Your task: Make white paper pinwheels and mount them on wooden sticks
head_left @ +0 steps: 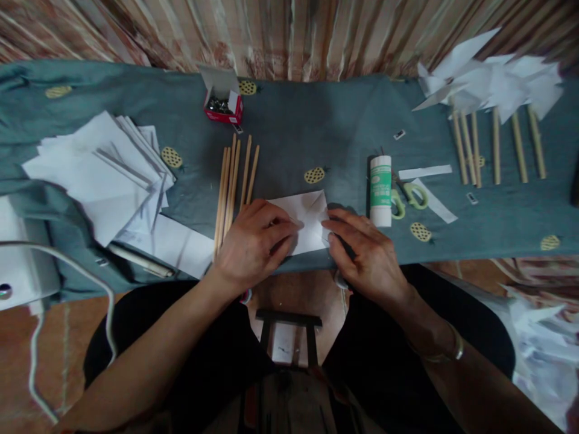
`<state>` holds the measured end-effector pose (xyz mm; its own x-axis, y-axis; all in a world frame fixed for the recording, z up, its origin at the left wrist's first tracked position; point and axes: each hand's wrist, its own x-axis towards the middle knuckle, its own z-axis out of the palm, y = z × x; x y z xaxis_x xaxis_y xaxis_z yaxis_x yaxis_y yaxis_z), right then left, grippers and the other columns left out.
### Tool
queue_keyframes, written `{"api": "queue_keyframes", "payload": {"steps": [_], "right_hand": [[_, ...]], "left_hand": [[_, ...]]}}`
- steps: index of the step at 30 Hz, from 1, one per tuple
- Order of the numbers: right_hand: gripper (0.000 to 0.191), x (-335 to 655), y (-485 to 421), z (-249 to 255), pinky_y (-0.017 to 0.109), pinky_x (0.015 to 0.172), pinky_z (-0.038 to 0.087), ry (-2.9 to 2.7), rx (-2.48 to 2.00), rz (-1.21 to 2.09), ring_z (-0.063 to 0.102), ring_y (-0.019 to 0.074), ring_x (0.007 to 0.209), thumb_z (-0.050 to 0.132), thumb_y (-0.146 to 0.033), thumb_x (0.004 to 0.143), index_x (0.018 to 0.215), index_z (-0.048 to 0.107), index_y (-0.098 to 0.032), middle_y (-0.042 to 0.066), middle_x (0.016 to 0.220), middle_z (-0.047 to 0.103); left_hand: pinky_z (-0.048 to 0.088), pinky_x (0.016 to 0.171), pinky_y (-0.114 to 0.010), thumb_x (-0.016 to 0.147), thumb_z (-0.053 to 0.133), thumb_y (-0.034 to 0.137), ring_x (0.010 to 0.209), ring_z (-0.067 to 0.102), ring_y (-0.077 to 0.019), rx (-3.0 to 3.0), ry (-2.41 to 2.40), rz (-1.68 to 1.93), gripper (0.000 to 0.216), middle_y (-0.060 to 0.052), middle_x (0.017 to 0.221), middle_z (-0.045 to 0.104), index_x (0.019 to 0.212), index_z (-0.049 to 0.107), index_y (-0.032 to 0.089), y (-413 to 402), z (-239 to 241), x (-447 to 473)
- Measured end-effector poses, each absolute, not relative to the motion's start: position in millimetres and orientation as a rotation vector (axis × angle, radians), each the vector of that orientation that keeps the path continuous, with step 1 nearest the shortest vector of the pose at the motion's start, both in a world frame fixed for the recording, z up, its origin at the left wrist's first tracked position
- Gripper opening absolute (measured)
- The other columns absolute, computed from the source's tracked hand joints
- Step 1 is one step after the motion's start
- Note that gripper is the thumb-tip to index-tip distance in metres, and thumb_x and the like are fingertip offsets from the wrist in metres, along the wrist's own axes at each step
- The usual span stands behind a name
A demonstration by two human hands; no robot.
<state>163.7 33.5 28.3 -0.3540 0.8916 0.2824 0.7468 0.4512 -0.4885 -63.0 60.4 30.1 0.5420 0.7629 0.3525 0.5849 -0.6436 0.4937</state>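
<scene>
A white sheet of paper with fold creases lies near the front edge of the cloth-covered table. My left hand has its fingers curled onto the paper's left part and holds it down. At the paper's right edge, my right hand pinches the border between thumb and fingers. Several thin wooden sticks lie just beyond my left hand. Close to my right hand is a white and green glue stick, with green-handled scissors beside it.
A stack of white paper is at the left, near a white box and cable. At the back stands an open red box of small metal pieces. Paper pinwheels on sticks lie at the right, paper strips nearer.
</scene>
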Motion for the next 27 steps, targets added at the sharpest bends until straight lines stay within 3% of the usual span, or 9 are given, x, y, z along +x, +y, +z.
{"api": "queue_keyframes", "payload": {"steps": [3, 11, 19, 27], "right_hand": [[0.025, 164, 34, 29, 0.046, 0.099, 0.056, -2.219, -1.353, 0.362, 0.07, 0.0272, 0.111, 0.051, -0.018, 0.094, 0.109, 0.071, -0.011, 0.017, 0.118, 0.073], [0.024, 164, 33, 31, 0.047, 0.096, 0.057, -2.222, -1.347, 0.394, 0.071, 0.027, 0.107, 0.053, -0.015, 0.091, 0.107, 0.071, -0.013, 0.016, 0.114, 0.074], [0.047, 180, 39, 42, 0.057, 0.109, 0.045, -2.366, -1.365, 0.737, 0.053, 0.0316, 0.132, 0.063, -0.018, 0.08, 0.127, 0.06, -0.016, 0.017, 0.144, 0.055], [0.032, 184, 40, 45, 0.052, 0.103, 0.049, -2.324, -1.326, 0.765, 0.059, 0.0293, 0.123, 0.064, -0.019, 0.084, 0.116, 0.063, -0.022, 0.012, 0.13, 0.063]], "left_hand": [[0.048, 0.074, -0.036, 0.09, 0.066, 0.028, 0.085, 0.06, -0.021, 2.562, 1.091, 0.74, 0.014, -0.006, 0.089, 0.068, 0.096, 0.069, 0.016, 51, 31, -55], [0.044, 0.068, -0.033, 0.093, 0.057, 0.018, 0.076, 0.06, -0.0185, 2.79, 1.091, 0.609, 0.012, -0.005, 0.083, 0.069, 0.091, 0.069, 0.015, 43, 29, -46], [0.05, 0.068, -0.031, 0.092, 0.057, 0.012, 0.075, 0.066, -0.018, 2.815, 1.052, 0.724, 0.011, -0.007, 0.086, 0.074, 0.092, 0.069, 0.012, 41, 31, -53], [0.054, 0.075, -0.034, 0.09, 0.058, 0.008, 0.087, 0.07, -0.0201, 2.761, 0.959, 0.762, 0.015, -0.01, 0.099, 0.076, 0.099, 0.069, 0.011, 39, 32, -61]]}}
